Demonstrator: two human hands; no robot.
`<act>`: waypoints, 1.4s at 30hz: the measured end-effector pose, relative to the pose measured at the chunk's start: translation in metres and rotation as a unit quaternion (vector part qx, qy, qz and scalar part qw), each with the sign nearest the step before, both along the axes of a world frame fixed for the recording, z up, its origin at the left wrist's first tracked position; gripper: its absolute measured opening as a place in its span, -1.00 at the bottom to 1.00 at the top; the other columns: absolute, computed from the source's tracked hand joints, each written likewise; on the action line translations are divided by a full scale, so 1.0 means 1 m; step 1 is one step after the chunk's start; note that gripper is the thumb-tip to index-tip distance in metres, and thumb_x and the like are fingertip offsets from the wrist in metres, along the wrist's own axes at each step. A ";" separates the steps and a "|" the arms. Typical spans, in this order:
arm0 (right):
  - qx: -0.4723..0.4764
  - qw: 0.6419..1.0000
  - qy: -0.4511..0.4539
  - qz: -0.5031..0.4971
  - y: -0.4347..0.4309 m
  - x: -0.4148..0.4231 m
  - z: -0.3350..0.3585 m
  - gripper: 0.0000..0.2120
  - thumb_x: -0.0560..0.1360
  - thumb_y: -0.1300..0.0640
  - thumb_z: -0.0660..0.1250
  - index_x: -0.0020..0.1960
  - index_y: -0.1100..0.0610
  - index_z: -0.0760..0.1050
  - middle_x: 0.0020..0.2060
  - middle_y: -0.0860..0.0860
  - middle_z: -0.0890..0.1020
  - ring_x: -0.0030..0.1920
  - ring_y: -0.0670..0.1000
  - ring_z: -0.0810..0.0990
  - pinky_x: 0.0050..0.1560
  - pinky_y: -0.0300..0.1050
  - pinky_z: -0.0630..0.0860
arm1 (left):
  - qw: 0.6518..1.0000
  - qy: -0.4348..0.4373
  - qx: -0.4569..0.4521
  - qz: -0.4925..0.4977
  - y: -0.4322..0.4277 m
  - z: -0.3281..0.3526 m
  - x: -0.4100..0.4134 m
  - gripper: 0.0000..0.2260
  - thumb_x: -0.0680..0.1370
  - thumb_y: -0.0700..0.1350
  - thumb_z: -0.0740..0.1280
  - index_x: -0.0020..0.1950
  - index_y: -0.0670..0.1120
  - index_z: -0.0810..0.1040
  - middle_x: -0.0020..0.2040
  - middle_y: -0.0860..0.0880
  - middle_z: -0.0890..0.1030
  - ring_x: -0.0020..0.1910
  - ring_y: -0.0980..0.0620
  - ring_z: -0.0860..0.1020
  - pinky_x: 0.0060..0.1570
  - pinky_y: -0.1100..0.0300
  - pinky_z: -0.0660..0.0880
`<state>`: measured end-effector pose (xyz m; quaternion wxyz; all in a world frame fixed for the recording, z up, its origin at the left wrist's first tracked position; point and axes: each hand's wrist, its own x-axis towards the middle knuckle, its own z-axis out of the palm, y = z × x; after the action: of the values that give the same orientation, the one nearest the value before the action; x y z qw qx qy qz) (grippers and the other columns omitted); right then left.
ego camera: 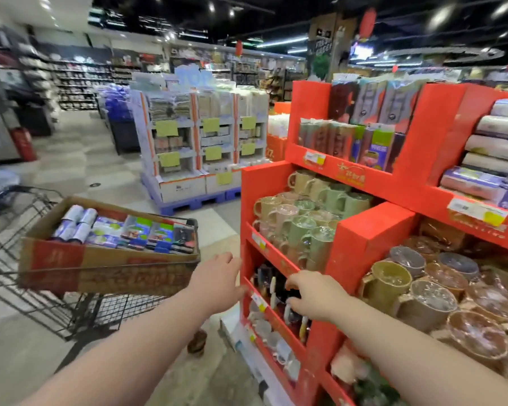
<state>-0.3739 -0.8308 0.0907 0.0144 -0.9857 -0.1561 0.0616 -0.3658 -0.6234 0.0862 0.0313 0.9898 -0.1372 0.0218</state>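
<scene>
Your left hand [217, 281] reaches out with fingers wide and empty, at the edge of the red display stand [364, 230]. Your right hand [317, 298] curls over the dark items [277, 284] on its lower shelf; you cannot tell whether it grips one. The price tag [258, 300] between your hands is too blurred to read, as is the gold lettering [351, 171]. Mugs [302, 224] stand one shelf above.

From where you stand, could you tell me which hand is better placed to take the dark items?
The right hand: its fingers are right at the dark items on the red shelf, while the left hand is open at the shelf's outer edge.
</scene>
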 end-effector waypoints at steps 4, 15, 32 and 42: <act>0.018 0.999 0.005 0.047 0.080 0.000 -0.003 -0.64 0.54 -0.02 0.21 0.31 0.01 0.44 0.26 0.06 0.50 0.24 0.14 0.49 0.15 -0.02 0.44 | 0.996 0.038 0.028 0.073 0.076 -0.024 -0.039 -0.54 0.55 0.17 0.21 0.37 -0.01 0.36 0.31 -0.04 0.41 0.31 -0.09 0.40 0.20 0.02 0.39; 0.046 0.986 -0.022 0.160 0.242 0.060 0.025 -0.66 0.54 -0.01 0.24 0.30 0.00 0.45 0.22 0.03 0.54 0.20 0.10 0.51 0.10 -0.03 0.51 | 0.971 0.118 0.012 0.207 0.206 -0.064 -0.069 -0.56 0.56 0.16 0.21 0.37 -0.01 0.35 0.34 -0.06 0.39 0.33 -0.10 0.37 0.27 -0.01 0.37; -0.011 0.969 0.098 0.228 0.372 0.211 -0.077 -0.63 0.54 -0.04 0.21 0.33 -0.02 0.40 0.24 -0.01 0.51 0.22 0.07 0.51 0.10 -0.08 0.47 | 0.956 0.073 0.014 0.284 0.332 -0.046 0.091 -0.62 0.54 0.14 0.21 0.25 -0.06 0.40 0.19 -0.06 0.44 0.22 -0.11 0.44 0.17 0.02 0.40; -0.019 0.966 0.169 0.197 0.410 0.251 -0.115 -0.66 0.50 -0.01 0.21 0.27 -0.05 0.44 0.22 -0.02 0.53 0.22 0.08 0.52 0.15 -0.07 0.45 | 0.967 0.015 0.000 0.254 0.404 -0.015 0.191 -0.57 0.57 0.15 0.20 0.34 -0.05 0.39 0.23 -0.04 0.45 0.24 -0.08 0.44 0.15 0.01 0.44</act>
<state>-0.1228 -0.4211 -0.0246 0.0090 -0.9111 -0.3408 0.2316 -0.1746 -0.2190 0.0707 0.0267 0.9924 0.1192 0.0146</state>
